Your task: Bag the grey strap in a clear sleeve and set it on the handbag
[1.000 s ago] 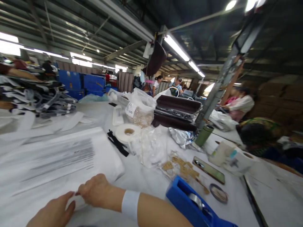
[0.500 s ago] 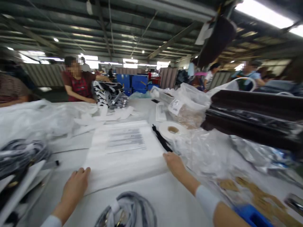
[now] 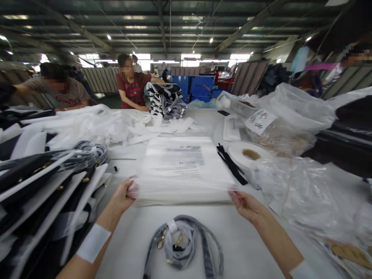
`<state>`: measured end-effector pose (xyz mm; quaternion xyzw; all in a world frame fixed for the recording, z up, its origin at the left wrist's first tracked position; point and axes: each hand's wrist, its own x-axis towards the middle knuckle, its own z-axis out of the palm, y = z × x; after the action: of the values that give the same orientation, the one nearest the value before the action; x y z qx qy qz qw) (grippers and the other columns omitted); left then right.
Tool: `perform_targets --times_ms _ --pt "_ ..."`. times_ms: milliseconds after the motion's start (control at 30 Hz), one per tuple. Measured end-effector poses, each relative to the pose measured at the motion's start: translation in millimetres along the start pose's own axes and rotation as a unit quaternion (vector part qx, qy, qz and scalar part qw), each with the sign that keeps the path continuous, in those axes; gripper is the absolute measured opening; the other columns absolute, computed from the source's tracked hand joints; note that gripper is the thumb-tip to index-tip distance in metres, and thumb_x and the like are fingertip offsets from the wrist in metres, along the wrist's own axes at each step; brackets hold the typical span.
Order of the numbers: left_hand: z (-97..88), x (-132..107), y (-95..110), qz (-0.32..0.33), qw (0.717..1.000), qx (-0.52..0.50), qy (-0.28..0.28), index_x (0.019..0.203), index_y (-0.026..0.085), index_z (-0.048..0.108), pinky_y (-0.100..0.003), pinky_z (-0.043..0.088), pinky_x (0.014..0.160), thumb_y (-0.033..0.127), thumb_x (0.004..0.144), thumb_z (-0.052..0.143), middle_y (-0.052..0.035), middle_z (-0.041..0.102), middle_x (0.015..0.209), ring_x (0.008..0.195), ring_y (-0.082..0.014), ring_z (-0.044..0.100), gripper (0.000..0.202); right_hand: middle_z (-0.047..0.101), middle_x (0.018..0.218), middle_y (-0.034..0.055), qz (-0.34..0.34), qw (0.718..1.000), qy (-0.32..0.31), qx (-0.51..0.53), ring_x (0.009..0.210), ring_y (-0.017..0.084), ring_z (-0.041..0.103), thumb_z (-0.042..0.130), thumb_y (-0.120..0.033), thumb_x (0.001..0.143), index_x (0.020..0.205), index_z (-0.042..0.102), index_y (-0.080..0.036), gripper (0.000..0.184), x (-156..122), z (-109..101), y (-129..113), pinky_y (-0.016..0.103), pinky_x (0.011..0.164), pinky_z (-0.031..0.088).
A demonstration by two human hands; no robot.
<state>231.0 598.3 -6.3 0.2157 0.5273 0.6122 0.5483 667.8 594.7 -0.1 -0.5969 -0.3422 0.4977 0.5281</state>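
My left hand [image 3: 123, 195] and right hand [image 3: 247, 205] keep fingers [image 3: 236, 197] pinched on a printed plastic bag [image 3: 183, 170] at eight and four o'clock, on the table [image 3: 120, 240], twelve o'clock from a coiled strap [image 3: 190, 252].

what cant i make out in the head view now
In the head view:
printed plastic: small words, blurred
left hand and right hand: fingertips blurred against the plastic
coiled strap: lower part cut off by the bottom edge
dark stack: cut off by the right edge
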Motion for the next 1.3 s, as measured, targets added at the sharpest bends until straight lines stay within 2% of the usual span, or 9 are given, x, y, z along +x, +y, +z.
perform_targets --times_ms 200,267,333,433,600,900,1033,1167,1300 --pt "4.6 -8 12 0.241 0.951 0.192 -0.02 0.075 0.02 0.057 -0.019 0.037 0.053 0.022 0.061 0.066 0.0072 0.048 0.06 0.053 -0.0082 0.041 0.017 0.058 0.068 -0.0037 -0.086 0.995 -0.03 0.049 0.066 0.013 0.056 0.066 -0.023 0.067 0.075 0.055 -0.021 0.013 -5 34 -6 0.027 0.068 0.054" --pt "-2.1 -24 4 0.333 0.846 0.392 -0.141 0.085 0.021 0.061 -0.027 0.045 0.072 0.021 0.062 0.063 0.0021 0.058 0.073 0.067 -0.0139 0.051 0.022 0.056 0.069 -0.0047 -0.183 0.977 -0.072 -0.088 0.067 0.013 0.053 0.069 -0.022 0.062 0.078 0.057 -0.021 0.019 -18 32 7 0.026 0.068 0.049" --pt "-12.9 -43 -9 0.344 0.703 0.562 -0.268 0.101 0.021 0.06 -0.038 0.043 0.089 0.019 0.065 0.056 -0.0042 0.063 0.095 0.089 -0.022 0.056 0.036 0.054 0.068 -0.0043 -0.286 0.911 -0.125 -0.268 0.065 0.014 0.051 0.064 -0.02 0.064 0.076 0.055 -0.021 0.015 -32 24 29 0.026 0.064 0.044" --pt "-30.4 -68 -31 0.228 0.636 0.651 -0.346 0.12 0.023 0.05 -0.042 0.039 0.101 0.012 0.065 0.049 -0.0084 0.057 0.122 0.113 -0.0258 0.052 0.056 0.051 0.068 -0.0019 -0.354 0.83 -0.16 -0.401 0.061 0.015 0.049 0.047 -0.02 0.075 0.074 0.048 -0.022 0.003 -52 14 64 0.028 0.059 0.041" --pt "-31.8 -86 -37 0.104 0.632 0.678 -0.36 0.124 0.021 0.046 -0.038 0.043 0.098 0.016 0.068 0.053 -0.0101 0.056 0.123 0.113 -0.0253 0.055 0.056 0.052 0.068 -0.0009 -0.316 0.81 -0.204 -0.45 0.062 0.016 0.049 0.045 -0.025 0.081 0.075 0.041 -0.024 0.007 -69 21 82 0.028 0.057 0.04" --pt "-14.0 -118 -67 0.13 0.634 0.738 -0.192 0.106 0.023 0.053 -0.033 0.044 0.081 0.029 0.088 0.043 -0.0075 0.067 0.103 0.097 -0.0249 0.063 0.021 0.061 0.069 0.0012 -0.266 0.841 -0.226 -0.413 0.065 0.019 0.057 0.046 -0.035 0.082 0.073 0.048 -0.023 0.015 -91 35 77 0.031 0.063 0.045" --pt "-17.6 -124 -80 0.142 0.643 0.74 -0.137 0.1 0.023 0.055 -0.031 0.04 0.069 0.032 0.091 0.042 -0.0072 0.069 0.09 0.084 -0.0263 0.065 0.018 0.061 0.063 -0.0009 -0.178 0.886 -0.19 -0.384 0.06 0.02 0.057 0.056 -0.047 0.076 0.071 0.051 -0.022 0.026 -112 39 71 0.03 0.059 0.044" --pt "-30.1 -120 -76 0.126 0.758 0.62 -0.158 0.079 0.022 0.058 -0.028 0.036 0.064 0.042 0.092 0.039 -0.0018 0.064 0.068 0.068 -0.0205 0.061 0.03 0.062 0.063 -0.0018 -0.012 0.958 -0.152 -0.243 0.06 0.018 0.058 0.061 -0.06 0.07 0.076 0.053 -0.022 0.039 -121 28 69 0.027 0.055 0.045" --pt "-33.6 -116 -75 0.079 0.891 0.433 -0.112 0.065 0.02 0.052 -0.026 0.034 0.056 0.062 0.085 0.039 0.0033 0.05 0.053 0.055 -0.0155 0.05 0.049 0.056 0.052 -0.0029 0.11 0.968 -0.103 -0.199 0.045 0.015 0.05 0.056 -0.07 0.072 0.082 0.059 -0.021 0.05 -123 18 63 0.024 0.042 0.038"
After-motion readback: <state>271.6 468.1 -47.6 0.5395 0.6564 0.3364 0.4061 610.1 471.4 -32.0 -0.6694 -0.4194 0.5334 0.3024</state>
